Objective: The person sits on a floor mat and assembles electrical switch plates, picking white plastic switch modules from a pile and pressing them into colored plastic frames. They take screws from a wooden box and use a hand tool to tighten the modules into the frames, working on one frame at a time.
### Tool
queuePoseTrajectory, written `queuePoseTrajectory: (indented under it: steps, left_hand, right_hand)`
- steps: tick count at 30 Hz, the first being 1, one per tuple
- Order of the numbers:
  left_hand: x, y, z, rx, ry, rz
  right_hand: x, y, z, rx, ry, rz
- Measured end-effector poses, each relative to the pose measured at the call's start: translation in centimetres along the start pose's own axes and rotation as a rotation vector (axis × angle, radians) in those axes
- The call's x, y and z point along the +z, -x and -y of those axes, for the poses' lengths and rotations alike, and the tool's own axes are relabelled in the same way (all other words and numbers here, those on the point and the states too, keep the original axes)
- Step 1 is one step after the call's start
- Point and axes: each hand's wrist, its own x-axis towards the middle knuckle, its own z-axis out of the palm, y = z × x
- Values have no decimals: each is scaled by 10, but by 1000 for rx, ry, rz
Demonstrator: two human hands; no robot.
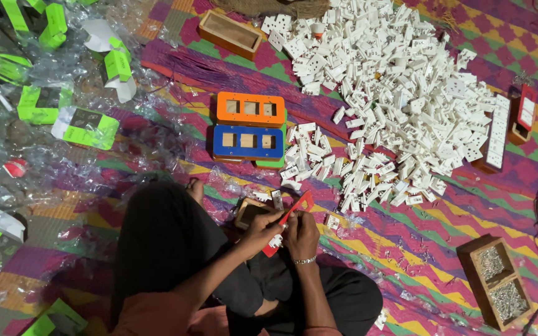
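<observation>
Both hands met over the lap: the left hand and right hand were closed around a red plate, fitting a small white socket; next, pressing needed care.

home workshop: floor mat, socket pile

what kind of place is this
Likely a home or small workshop floor used for hand assembly: a woven mat as work surface, a big heap of white socket parts, and a wooden box of small metal pieces.
</observation>
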Motion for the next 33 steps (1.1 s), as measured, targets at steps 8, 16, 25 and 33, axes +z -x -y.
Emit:
queuePoseTrajectory:
  steps: [8,16,25,33]
  left_hand:
    - [3,3,-9,76,-6,61]
    - [0,1,-6,-29,45,-31]
    - [2,5,-11,-27,-7,-10]
    - [4,6,-18,-55,-70,0]
  right_hand:
    - [5,0,-1,268,-132,14]
    - [1,-3,-18,184,-168,71]
    - [1,-2,-23,277,-217,90]
    - [-3,-6,-12,226,-134,99]
